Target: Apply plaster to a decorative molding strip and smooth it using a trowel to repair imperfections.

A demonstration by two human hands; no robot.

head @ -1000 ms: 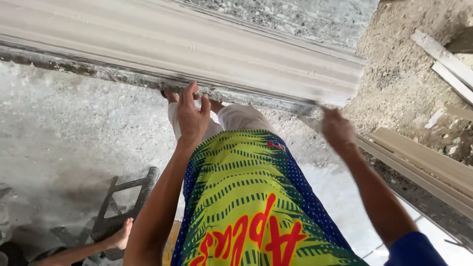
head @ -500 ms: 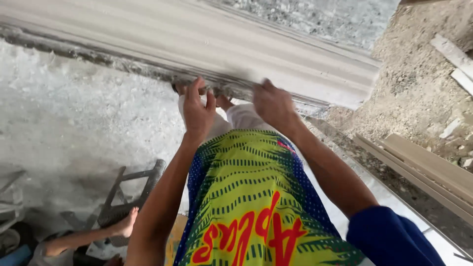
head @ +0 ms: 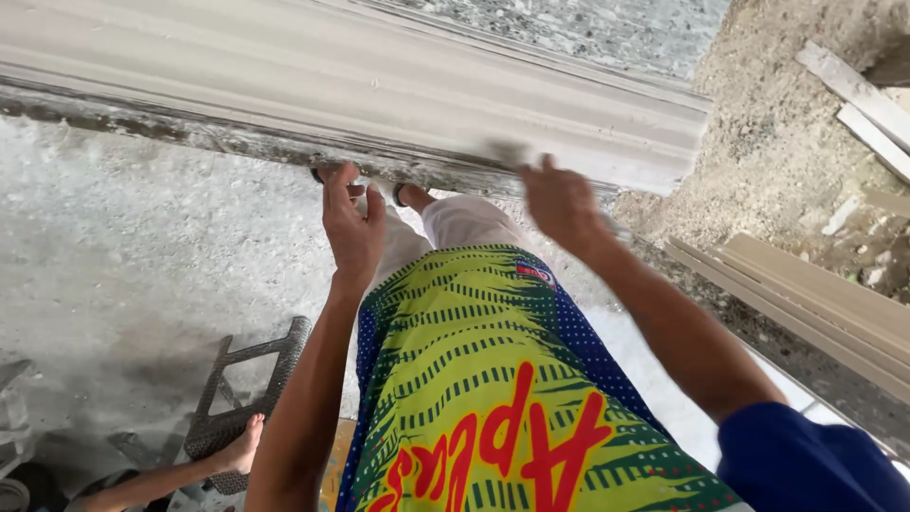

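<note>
The work in hand is the handling of a long moulded plaster cornice (head: 379, 85), pale and profiled, which runs across the top of the view above both hands.

Left hand (head: 353, 228): raised, palm toward the lower edge of the cornice, fingers (head: 339, 185) together and extended upward. The fingertips reach the rough underside edge; whether they press on it or only touch cannot be told.

Right hand (head: 561, 204): raised to the right of the left hand, at the lower face of the cornice near its cut end. The fingers are slightly spread and partly blurred; no pinch is visible, and it cannot be told whether anything is held against the surface.

Judged step: steadying or smoothing the lower edge of the cornice near its right-hand end, with the left hand as support.

Judged requirement for the next move: even pressure along the edge, with support kept under the piece, since plaster of this length is likely to crack if loaded at one point.

Surroundings: below the hands, a patterned yellow and green garment (head: 474, 379) on the person. Lower left, another person's hand (head: 242, 446) rests by a dark metal frame (head: 246, 389) on the dusty concrete floor (head: 114, 256). To the right, stacked flat boards (head: 815, 303).
</note>
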